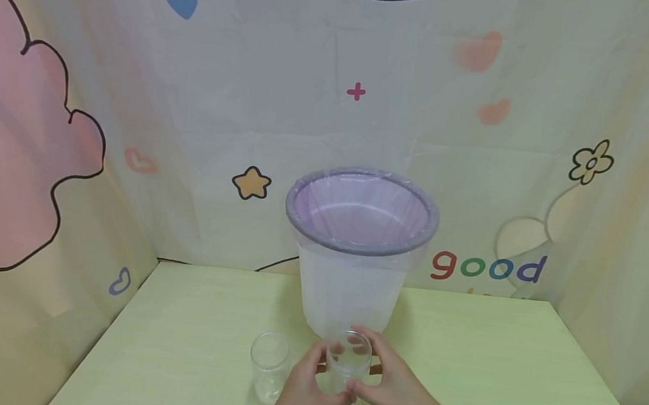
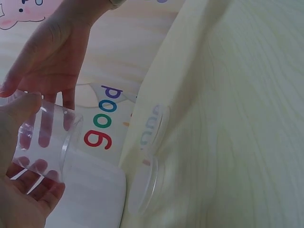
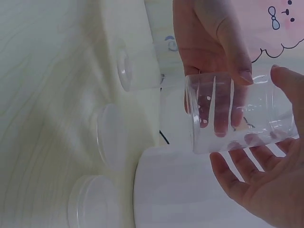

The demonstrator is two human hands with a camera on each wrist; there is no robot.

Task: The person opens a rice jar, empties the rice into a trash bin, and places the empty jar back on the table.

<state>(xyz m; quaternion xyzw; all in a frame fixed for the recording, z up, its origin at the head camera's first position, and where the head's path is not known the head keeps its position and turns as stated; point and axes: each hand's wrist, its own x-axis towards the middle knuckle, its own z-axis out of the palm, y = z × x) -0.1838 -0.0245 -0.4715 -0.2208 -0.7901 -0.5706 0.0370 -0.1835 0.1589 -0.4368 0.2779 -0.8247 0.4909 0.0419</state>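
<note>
A clear plastic jar [image 1: 349,357] is held between both hands, raised off the table in the wrist views. My left hand [image 1: 305,387] grips it from the left, thumb across its near side and fingers behind. From the right, my right hand [image 1: 395,385] grips the same jar, its fingers showing through the wall. A second clear jar [image 1: 269,368] stands upright on the table, left of my left hand. Two round translucent lids lie on the table below the held jar: one lid [image 3: 110,137] and another lid [image 3: 97,204] in the right wrist view.
A white bin [image 1: 351,295] with a purple-grey rim and a clear bag liner stands just beyond the hands. The pale wood-grain table [image 1: 192,326] meets a printed cloth backdrop [image 1: 253,93] at the back and sides.
</note>
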